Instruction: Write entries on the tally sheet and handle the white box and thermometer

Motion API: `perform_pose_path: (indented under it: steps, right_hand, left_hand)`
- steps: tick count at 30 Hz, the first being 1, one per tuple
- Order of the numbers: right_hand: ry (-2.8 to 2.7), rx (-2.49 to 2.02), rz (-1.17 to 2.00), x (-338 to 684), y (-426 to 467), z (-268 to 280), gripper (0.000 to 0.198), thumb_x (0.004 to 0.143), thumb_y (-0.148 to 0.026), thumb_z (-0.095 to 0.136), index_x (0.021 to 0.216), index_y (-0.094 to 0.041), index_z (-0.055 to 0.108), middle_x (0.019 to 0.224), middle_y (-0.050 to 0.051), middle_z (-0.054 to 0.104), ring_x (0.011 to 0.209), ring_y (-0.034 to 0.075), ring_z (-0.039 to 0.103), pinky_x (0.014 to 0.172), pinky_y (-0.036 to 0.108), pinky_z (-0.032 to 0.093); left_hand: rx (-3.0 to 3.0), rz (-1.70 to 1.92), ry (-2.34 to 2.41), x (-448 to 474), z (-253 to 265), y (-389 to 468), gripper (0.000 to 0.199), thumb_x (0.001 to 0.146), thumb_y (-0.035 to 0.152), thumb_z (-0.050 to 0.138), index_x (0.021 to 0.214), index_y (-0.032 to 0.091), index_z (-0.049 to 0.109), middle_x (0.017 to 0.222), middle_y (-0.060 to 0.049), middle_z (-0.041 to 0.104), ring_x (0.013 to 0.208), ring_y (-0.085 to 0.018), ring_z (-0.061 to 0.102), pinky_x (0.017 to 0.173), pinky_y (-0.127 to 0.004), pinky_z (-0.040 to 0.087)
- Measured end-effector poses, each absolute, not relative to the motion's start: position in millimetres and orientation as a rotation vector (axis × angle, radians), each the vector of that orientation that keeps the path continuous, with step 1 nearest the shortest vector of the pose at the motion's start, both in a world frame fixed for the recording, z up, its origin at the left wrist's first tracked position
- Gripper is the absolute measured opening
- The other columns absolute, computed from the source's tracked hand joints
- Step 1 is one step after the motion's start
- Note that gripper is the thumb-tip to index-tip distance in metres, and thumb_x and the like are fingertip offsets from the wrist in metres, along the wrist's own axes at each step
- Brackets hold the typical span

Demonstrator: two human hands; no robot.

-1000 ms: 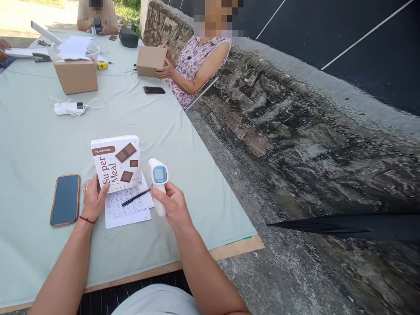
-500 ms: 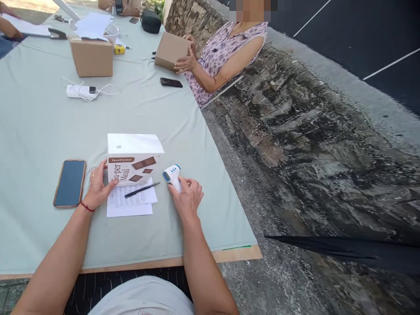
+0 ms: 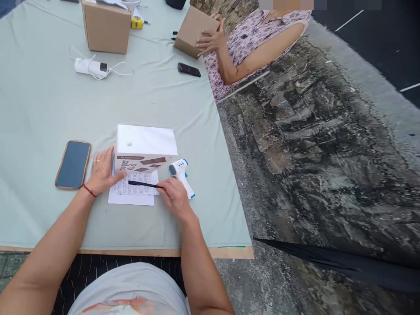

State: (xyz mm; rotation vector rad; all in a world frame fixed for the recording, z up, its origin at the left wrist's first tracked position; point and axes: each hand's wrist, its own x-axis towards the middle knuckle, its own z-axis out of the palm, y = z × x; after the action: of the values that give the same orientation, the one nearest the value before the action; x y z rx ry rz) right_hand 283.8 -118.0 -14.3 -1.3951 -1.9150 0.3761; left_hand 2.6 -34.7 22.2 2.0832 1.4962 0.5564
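Brace the box [image 3: 147,141], inward of the counter's [image 3: 170,98] front edge, with the left hand [image 3: 102,173] spread open at its left side. The right hand [image 3: 176,197] grasps the pen [image 3: 143,183] by one end; preferably, lift without nudging the adjacent thermometer [image 3: 180,167].

My forearms [image 3: 203,258] reach forward, converging. Left hand [image 3: 104,169]: fingers extended forward, thumb splayed right. Right hand [image 3: 175,197]: back uppermost, fingers curled, thumb and forefinger pinched.
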Motion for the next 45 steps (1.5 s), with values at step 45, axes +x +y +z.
perform_pose_path:
  steps: [45]
  right_hand:
    - [-1.265, -1.592, 0.783, 225.0, -144.3, -16.3, 0.009, 0.069, -0.028, 0.054, 0.063, -0.024, 0.056, 0.052, -0.006, 0.051, 0.051, 0.012, 0.044, 0.052, 0.027, 0.038]
  left_hand:
    - [2.08, 0.191, 1.831, 33.0, 22.3, -61.6, 0.155, 0.052, 0.07, 0.087, 0.163, 0.001, 0.003, 0.168, -0.031, 0.006, 0.157, -0.048, 0.004, 0.123, -0.068, -0.005]
